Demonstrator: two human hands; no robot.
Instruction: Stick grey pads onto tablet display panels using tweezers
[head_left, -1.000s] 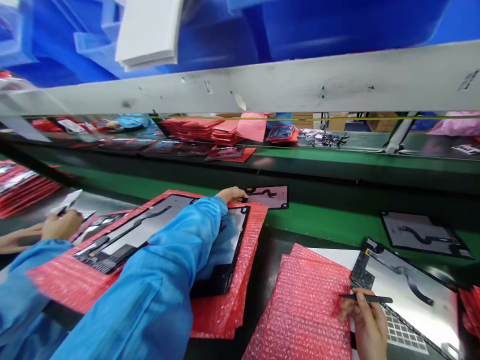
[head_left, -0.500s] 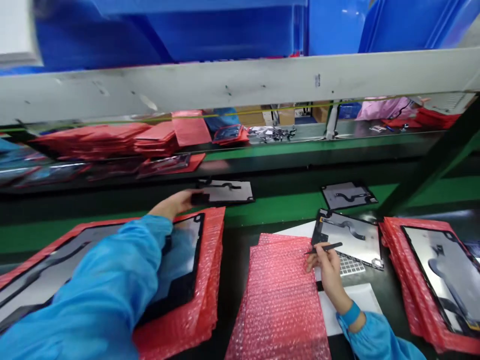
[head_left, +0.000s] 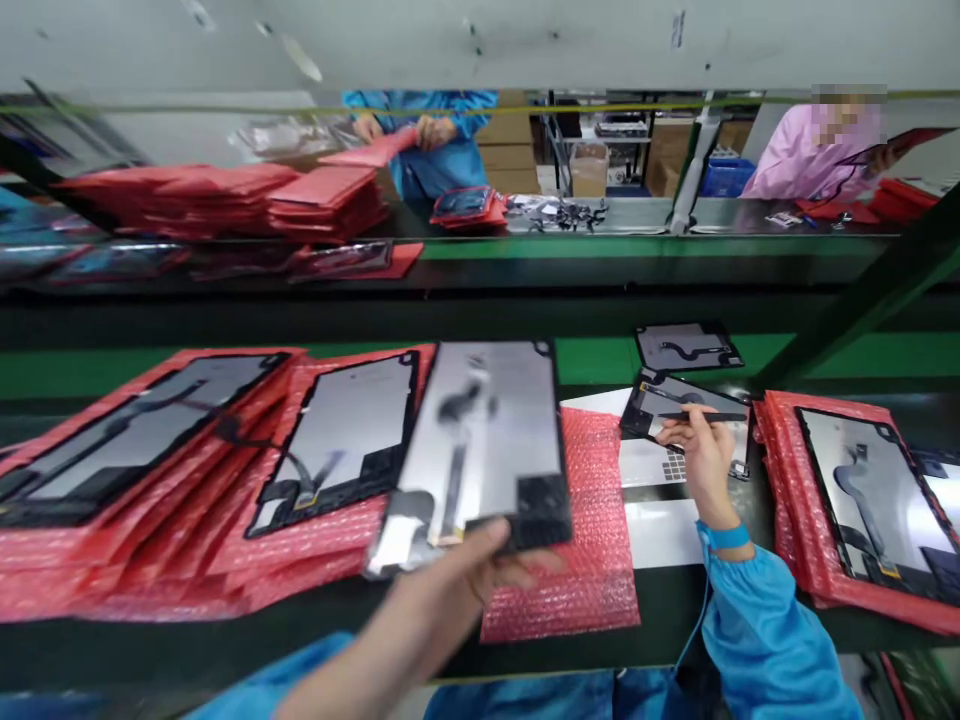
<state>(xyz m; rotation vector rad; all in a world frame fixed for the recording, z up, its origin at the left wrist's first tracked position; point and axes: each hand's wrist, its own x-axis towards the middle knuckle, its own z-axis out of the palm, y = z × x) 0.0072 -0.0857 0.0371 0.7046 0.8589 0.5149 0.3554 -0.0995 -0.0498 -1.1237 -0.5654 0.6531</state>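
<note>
My left hand (head_left: 442,600) grips the lower edge of a tablet screen (head_left: 510,430), thumb on top. The screen's silver back faces up, with a dark flex cable, and it is held tilted above red bubble-wrap bags (head_left: 592,540). My right hand (head_left: 705,455) is closed round slim black tweezers (head_left: 724,416), over another tablet screen (head_left: 675,400) lying on the bench. White sheets (head_left: 664,530), one with a printed grid, lie below that hand. A further screen (head_left: 690,346) rests behind it on the green strip.
On the left, screens (head_left: 352,410) lie on stacked red bubble bags (head_left: 315,540). Another stack with a screen (head_left: 862,480) stands at right, near a slanted dark post (head_left: 847,290). Beyond a raised ledge, a co-worker's hands (head_left: 435,130) hold a red bag; another person (head_left: 817,150) is at right.
My left hand has brought the screen from the back strip toward me, over the bubble bags. My right hand has moved up and right with the tweezers. The view has tilted down.
</note>
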